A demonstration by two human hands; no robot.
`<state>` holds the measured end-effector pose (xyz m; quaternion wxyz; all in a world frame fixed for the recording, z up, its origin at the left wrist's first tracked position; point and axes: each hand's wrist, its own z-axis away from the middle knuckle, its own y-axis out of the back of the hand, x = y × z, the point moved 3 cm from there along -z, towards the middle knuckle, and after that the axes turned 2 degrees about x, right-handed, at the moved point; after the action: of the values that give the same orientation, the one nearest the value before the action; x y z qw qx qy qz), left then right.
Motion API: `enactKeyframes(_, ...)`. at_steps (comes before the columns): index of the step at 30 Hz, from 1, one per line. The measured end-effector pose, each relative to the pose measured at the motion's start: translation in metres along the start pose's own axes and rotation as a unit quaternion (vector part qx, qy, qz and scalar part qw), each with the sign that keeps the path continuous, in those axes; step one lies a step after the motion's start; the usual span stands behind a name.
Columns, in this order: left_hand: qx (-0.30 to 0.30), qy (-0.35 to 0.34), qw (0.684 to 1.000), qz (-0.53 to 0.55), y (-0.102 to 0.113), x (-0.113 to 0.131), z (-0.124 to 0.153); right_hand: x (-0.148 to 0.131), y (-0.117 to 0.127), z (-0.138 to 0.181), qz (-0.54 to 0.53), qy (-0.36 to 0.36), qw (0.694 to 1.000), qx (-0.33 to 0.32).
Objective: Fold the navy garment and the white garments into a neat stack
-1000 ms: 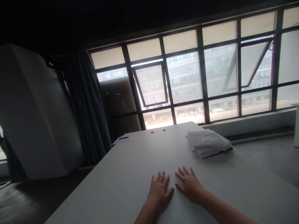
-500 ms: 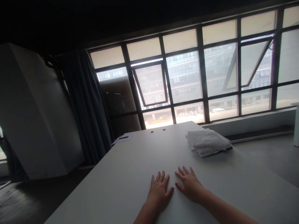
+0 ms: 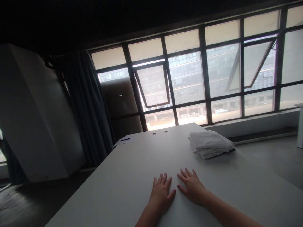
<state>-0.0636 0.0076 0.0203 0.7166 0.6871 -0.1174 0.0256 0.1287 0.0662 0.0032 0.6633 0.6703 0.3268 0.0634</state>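
Observation:
My left hand lies flat on the white table, palm down, with its fingers spread and nothing in it. Just to its right, my right hand rests the same way, open and holding nothing. A small gap separates the two thumbs. Beyond my right hand, toward the table's right edge, sits a stack of folded white cloth. Neither hand touches the stack. Something dark shows under its right corner, too little of it to name.
At the table's far left corner a blue pen lies on a sheet of paper. Two round grommets are set near the far edge. Behind stand windows, some tilted open, and a dark blue curtain beside a pillar.

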Motion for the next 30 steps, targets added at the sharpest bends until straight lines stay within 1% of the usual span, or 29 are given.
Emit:
enactKeyframes(5,0.01,-0.005,1.0,0.007,-0.001,-0.002,0.0,-0.002,0.002,0.001,0.004,-0.001,1.0,-0.002)
enactKeyframes(11,0.003,-0.001,1.0,0.002,0.0,0.0,0.001,-0.002,0.001,0.002,0.006,0.001,1.0,0.0)
enactKeyframes(15,0.0,0.0,1.0,0.001,0.0,0.001,0.0,0.0,-0.001,0.001,0.001,0.003,1.0,0.021)
enactKeyframes(17,0.001,0.001,1.0,0.003,-0.001,0.001,-0.001,0.005,0.005,-0.004,-0.01,0.007,0.999,0.039)
enactKeyframes(19,0.007,0.002,1.0,0.008,-0.003,-0.001,-0.002,0.015,0.019,-0.014,-0.033,0.002,0.997,0.067)
enactKeyframes(21,0.012,0.002,1.0,0.014,-0.004,-0.002,-0.003,0.034,0.043,-0.027,-0.031,-0.023,0.992,0.119)
enactKeyframes(24,0.016,0.003,1.0,0.018,-0.005,-0.004,-0.003,0.077,0.089,-0.047,0.043,-0.092,0.971,0.216)
enactKeyframes(25,0.016,0.003,1.0,0.018,-0.005,-0.004,-0.003,0.094,0.103,-0.052,0.056,-0.117,0.963,0.234)
enactKeyframes(27,0.017,0.007,1.0,0.018,-0.004,-0.005,-0.004,0.126,0.127,-0.058,0.066,-0.159,0.952,0.254)
enactKeyframes(30,0.018,0.01,0.999,0.025,-0.004,-0.005,-0.004,0.16,0.147,-0.059,0.056,-0.189,0.951,0.239)
